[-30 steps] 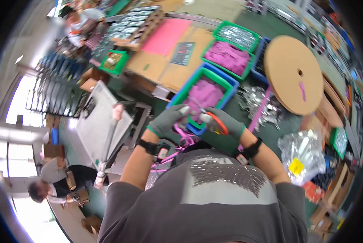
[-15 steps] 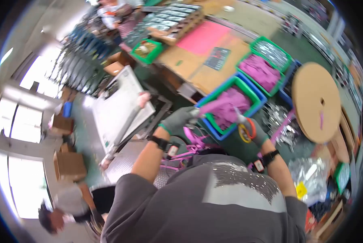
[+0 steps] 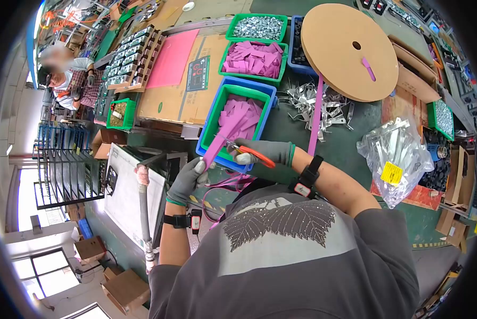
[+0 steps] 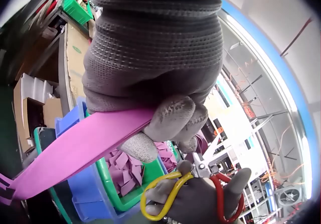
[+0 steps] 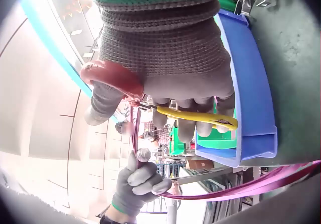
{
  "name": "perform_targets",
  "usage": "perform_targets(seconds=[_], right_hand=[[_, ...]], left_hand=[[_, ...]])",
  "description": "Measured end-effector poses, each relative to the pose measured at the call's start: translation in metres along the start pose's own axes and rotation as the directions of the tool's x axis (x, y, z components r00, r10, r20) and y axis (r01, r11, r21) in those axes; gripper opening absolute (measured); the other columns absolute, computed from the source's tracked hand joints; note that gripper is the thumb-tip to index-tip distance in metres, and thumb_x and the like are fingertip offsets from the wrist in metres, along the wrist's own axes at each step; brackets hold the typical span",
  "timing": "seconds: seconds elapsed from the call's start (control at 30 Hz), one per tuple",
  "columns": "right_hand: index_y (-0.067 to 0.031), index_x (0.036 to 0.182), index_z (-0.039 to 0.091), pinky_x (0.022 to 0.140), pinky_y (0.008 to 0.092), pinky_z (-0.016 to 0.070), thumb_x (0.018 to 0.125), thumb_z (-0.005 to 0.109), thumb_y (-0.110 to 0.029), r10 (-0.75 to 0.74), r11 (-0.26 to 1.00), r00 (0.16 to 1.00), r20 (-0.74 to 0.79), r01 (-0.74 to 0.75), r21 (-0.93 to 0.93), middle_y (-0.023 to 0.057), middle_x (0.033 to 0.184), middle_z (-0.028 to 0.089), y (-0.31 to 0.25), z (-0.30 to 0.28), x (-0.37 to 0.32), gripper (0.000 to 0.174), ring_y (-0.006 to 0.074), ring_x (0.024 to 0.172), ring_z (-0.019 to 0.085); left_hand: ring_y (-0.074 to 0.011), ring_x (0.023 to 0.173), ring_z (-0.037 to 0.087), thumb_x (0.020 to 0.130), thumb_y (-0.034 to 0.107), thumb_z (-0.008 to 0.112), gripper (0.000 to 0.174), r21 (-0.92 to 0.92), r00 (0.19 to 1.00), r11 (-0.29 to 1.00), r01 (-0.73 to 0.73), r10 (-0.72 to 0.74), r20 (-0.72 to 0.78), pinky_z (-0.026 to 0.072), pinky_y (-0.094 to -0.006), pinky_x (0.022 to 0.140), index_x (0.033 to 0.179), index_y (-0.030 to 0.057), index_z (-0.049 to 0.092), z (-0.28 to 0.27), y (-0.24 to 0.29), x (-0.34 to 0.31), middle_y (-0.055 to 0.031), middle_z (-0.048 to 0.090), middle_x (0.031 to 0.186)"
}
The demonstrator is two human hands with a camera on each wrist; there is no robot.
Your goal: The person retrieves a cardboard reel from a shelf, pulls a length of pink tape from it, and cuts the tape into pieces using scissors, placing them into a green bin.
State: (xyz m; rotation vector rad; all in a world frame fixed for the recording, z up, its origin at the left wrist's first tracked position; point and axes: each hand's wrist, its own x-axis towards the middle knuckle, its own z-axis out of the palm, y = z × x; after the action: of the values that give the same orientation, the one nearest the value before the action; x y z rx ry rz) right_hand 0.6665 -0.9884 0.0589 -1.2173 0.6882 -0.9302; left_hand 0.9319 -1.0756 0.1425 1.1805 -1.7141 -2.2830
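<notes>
Pink flat tape (image 3: 216, 144) pinched; scissors (image 3: 250, 152) gripped.

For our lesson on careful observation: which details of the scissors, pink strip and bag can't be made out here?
Blades of the scissors: right wrist view, behind the right hand.
Lower end of the pink strip: left wrist view, cut off by the left edge.
The yellow label on the bag: head view, print too small to read.
</notes>
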Motion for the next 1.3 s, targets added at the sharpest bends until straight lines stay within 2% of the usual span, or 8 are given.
perform_targets(seconds=[0.17,0.37,0.57,0.77,1.17,1.23,1.27,1.3], right_hand=[[0.0007,0.134,0.043,0.092,0.0314,0.0446,0.095,0.056,-0.046,-0.048,0.987,0.999,-0.026,0.043,-0.157,0.0153,0.115,0.057,-0.012,-0.001,-0.004,0.062,0.0191,0.104,0.056],[0.0001,0.128,0.047,0.09,0.0298,0.0452,0.097,0.057,-0.031,-0.042,0.992,0.995,-0.087,0.032,-0.12,0.0126,0.112,0.059,0.003,-0.002,0.002,0.045,0.0165,0.101,0.057],[-0.0022,0.123,0.049,0.076,0.0278,0.0464,0.096,0.056,-0.022,0.083,0.997,0.988,-0.13,-0.083,0.007,0.0066,0.095,0.057,0.015,-0.007,0.005,0.034,0.0114,0.083,0.053],[-0.0041,0.116,0.051,0.064,0.0251,0.0447,0.095,0.052,-0.014,-0.027,0.985,0.986,-0.163,-0.001,-0.17,0.0038,0.086,0.055,0.007,-0.005,0.003,0.023,0.0088,0.072,0.051],[-0.0083,0.112,0.049,0.045,0.021,0.0361,0.098,0.046,-0.014,0.183,0.979,0.971,-0.154,-0.166,0.116,0.0002,0.073,0.052,-0.007,-0.002,-0.002,0.016,0.0043,0.053,0.047],[-0.0064,0.108,0.054,0.046,0.0233,0.0398,0.098,0.049,-0.022,0.315,0.871,0.939,-0.136,-0.229,0.435,0.0024,0.071,0.055,-0.017,-0.001,-0.006,0.019,0.0086,0.053,0.052],[-0.0064,0.108,0.054,0.046,0.0233,0.0398,0.098,0.049,-0.022,0.314,0.871,0.94,-0.135,-0.229,0.434,0.0024,0.071,0.055,-0.023,0.0,-0.005,0.019,0.0086,0.053,0.052],[-0.0053,0.104,0.057,0.047,0.0251,0.0418,0.097,0.051,-0.024,0.312,0.95,0.916,-0.254,-0.301,0.082,0.0041,0.07,0.057,-0.029,0.002,-0.004,0.021,0.0114,0.055,0.055]], left_hand=[[-0.0044,0.048,0.03,0.097,0.048,0.051,0.045,0.008,0.999,1.0,0.023,-0.023,-0.026,0.0384,-0.0217,0.055,0.108,0.0046,0.057,0.003,0.0,-0.001,0.0069,0.035,0.058],[-0.0041,0.051,0.03,0.097,0.046,0.053,0.042,0.0,1.0,1.0,0.021,-0.021,-0.022,0.0295,-0.021,0.051,0.108,0.0052,0.057,0.001,-0.002,0.001,0.0071,0.035,0.06],[-0.0042,0.052,0.031,0.097,0.044,0.054,0.04,0.001,0.999,1.0,0.017,-0.017,-0.032,0.0254,-0.0206,0.048,0.106,0.0059,0.056,0.002,-0.003,0.004,0.0068,0.036,0.062],[-0.0048,0.052,0.032,0.097,0.044,0.053,0.039,0.012,0.999,1.0,0.021,-0.02,-0.035,0.0261,-0.0211,0.048,0.105,0.0055,0.056,0.005,0.003,0.004,0.006,0.036,0.062],[-0.005,0.052,0.036,0.099,0.038,0.051,0.035,-0.021,0.999,1.0,0.02,-0.021,-0.038,0.0296,-0.021,0.049,0.107,0.0045,0.059,-0.001,-0.001,0.008,0.0053,0.04,0.062],[-0.005,0.053,0.038,0.1,0.033,0.05,0.032,-0.048,0.999,0.999,0.013,-0.014,-0.034,0.03,-0.0211,0.048,0.108,0.0038,0.06,-0.002,0.0,0.009,0.0049,0.043,0.063],[-0.005,0.053,0.038,0.1,0.034,0.05,0.033,-0.021,0.998,1.0,0.023,-0.025,-0.065,0.0302,-0.0214,0.048,0.108,0.0036,0.061,-0.001,0.0,0.011,0.0051,0.043,0.063],[-0.0051,0.053,0.038,0.1,0.035,0.05,0.034,0.006,0.995,0.999,0.035,-0.035,-0.097,0.0303,-0.0216,0.048,0.108,0.0034,0.061,-0.001,0.001,0.012,0.0052,0.042,0.063]])
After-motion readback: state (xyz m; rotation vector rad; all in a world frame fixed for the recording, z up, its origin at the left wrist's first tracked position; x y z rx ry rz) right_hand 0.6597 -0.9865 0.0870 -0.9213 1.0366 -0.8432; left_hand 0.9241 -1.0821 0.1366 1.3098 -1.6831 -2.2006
